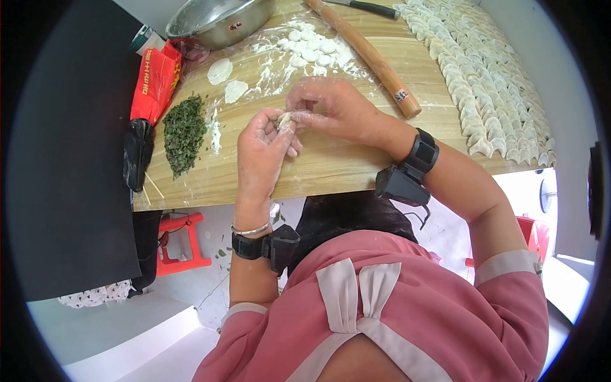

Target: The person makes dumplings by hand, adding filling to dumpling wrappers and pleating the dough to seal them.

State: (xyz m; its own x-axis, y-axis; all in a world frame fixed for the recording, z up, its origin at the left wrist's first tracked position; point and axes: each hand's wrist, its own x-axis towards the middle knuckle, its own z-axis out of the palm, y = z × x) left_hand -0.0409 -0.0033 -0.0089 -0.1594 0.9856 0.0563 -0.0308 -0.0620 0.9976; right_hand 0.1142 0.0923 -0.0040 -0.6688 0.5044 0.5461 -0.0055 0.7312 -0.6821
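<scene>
Over the front half of the wooden table, a small folded dumpling (286, 120) is pinched between both hands. My left hand (262, 143) is closed round its lower side, floury at the fingers. From the right, my right hand (331, 108) presses its thumb and fingertips on the dumpling's edge; part of it is hidden by the fingers. Two flat dough wrappers lie beyond my left hand, one wrapper (236, 91) nearer and another wrapper (219, 71) farther off. Left of them spreads a heap of chopped green leaves (184, 135).
Floured dough pieces (312, 49) lie at the back, beside a rolling pin (372, 60). Rows of finished dumplings (487, 83) cover the right side. A metal bowl (219, 25), a red bag (156, 83) and a knife (372, 8) sit around the edges. Chopsticks (153, 184) lie front left.
</scene>
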